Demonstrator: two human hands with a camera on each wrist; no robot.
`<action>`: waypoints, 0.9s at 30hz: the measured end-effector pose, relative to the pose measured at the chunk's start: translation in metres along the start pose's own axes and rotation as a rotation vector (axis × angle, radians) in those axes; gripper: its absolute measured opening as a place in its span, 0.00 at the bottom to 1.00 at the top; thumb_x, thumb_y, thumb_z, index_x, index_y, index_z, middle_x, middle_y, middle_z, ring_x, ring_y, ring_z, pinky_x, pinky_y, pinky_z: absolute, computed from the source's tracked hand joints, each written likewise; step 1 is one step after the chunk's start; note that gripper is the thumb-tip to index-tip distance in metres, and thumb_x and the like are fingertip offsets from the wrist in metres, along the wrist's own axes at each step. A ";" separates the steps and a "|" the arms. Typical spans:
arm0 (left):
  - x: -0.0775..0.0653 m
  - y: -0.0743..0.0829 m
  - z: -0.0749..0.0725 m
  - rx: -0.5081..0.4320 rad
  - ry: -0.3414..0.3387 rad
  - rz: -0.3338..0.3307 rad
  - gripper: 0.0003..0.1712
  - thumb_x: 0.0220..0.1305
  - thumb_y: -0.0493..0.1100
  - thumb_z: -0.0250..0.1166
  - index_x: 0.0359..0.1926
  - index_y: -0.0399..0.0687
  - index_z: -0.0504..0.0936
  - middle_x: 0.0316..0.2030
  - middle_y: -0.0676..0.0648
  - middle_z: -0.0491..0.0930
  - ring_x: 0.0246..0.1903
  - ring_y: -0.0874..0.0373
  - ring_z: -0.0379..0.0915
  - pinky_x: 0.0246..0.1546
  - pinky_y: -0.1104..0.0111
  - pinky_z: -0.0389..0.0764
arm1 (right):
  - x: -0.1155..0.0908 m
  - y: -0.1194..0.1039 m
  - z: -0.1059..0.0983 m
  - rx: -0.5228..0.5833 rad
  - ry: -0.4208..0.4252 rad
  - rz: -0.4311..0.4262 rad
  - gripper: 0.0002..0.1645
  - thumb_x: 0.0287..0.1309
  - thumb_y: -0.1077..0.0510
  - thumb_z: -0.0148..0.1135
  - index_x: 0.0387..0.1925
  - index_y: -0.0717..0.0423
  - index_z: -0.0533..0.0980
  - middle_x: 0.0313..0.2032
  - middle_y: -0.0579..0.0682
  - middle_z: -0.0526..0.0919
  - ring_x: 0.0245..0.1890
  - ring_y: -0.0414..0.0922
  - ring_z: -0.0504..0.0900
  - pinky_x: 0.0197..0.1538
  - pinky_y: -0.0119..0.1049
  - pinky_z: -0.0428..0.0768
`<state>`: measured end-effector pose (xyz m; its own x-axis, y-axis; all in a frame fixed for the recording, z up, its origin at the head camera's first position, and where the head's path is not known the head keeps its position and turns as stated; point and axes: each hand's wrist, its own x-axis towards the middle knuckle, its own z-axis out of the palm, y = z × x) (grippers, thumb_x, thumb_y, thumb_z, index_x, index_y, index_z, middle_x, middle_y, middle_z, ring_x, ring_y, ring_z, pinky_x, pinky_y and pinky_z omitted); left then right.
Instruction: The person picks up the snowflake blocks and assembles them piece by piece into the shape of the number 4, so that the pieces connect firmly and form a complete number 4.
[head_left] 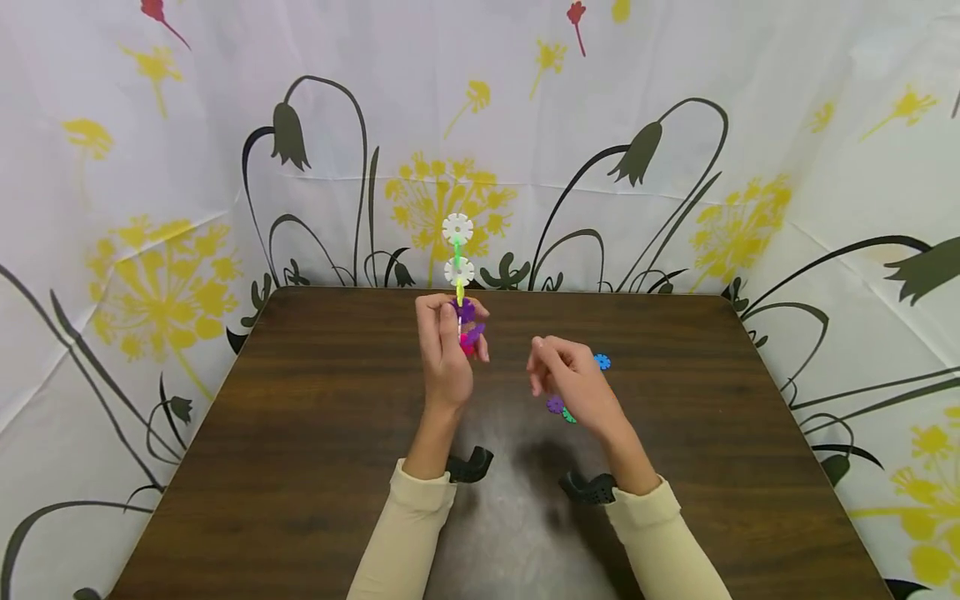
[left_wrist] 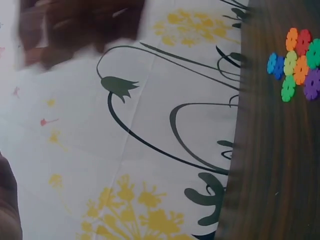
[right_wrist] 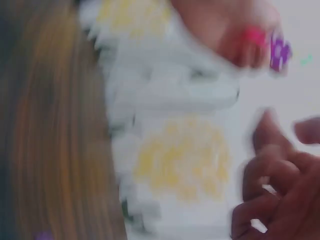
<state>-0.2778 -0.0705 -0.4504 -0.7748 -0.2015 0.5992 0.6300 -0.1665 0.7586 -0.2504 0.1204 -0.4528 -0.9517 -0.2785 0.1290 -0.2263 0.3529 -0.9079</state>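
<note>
My left hand (head_left: pixel 447 358) is raised over the table and pinches the lower part of an upright chain of notched plastic discs. At its top is a white disc (head_left: pixel 457 228), then a green one seen edge-on, a second white disc (head_left: pixel 459 271) and a yellow one edge-on. Purple discs (head_left: pixel 465 310) and a pink disc (head_left: pixel 467 344) sit among the fingers, partly hidden. To the right, apart from the chain, hovers my right hand (head_left: pixel 577 379), its fingers loosely bent. The right wrist view shows no disc in its fingers (right_wrist: pixel 280 170).
Loose discs lie on the brown table (head_left: pixel 315 467) under and beyond the right hand: a blue disc (head_left: pixel 602 362), a purple disc (head_left: pixel 555 405) and a green disc (head_left: pixel 569 415). The left wrist view shows several more, including a red disc (left_wrist: pixel 303 42). A flower-printed curtain (head_left: pixel 480 125) hangs behind.
</note>
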 end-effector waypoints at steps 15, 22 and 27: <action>0.003 0.004 -0.012 -0.311 -0.100 -0.197 0.16 0.67 0.34 0.43 0.47 0.46 0.75 0.41 0.48 0.78 0.22 0.61 0.60 0.24 0.73 0.63 | -0.009 0.089 -0.004 -0.881 -0.252 0.252 0.20 0.67 0.47 0.75 0.56 0.46 0.79 0.41 0.49 0.89 0.42 0.51 0.90 0.44 0.55 0.87; 0.004 0.022 -0.023 -0.308 -0.375 -0.245 0.23 0.67 0.23 0.44 0.55 0.44 0.75 0.51 0.45 0.78 0.33 0.60 0.69 0.36 0.73 0.73 | -0.006 0.104 -0.006 -0.836 -0.276 0.276 0.15 0.66 0.52 0.76 0.46 0.49 0.78 0.38 0.45 0.85 0.38 0.45 0.86 0.45 0.51 0.86; 0.005 0.030 -0.029 -0.189 -0.544 -0.203 0.26 0.77 0.25 0.53 0.73 0.35 0.68 0.59 0.33 0.78 0.45 0.56 0.84 0.51 0.68 0.86 | 0.001 0.112 -0.011 -0.742 -0.294 0.317 0.18 0.67 0.49 0.74 0.47 0.54 0.77 0.36 0.48 0.83 0.35 0.46 0.83 0.46 0.52 0.84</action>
<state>-0.2613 -0.1050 -0.4316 -0.7647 0.3659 0.5305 0.4271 -0.3287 0.8423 -0.2787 0.1692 -0.5503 -0.9236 -0.2523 -0.2887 -0.1336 0.9175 -0.3746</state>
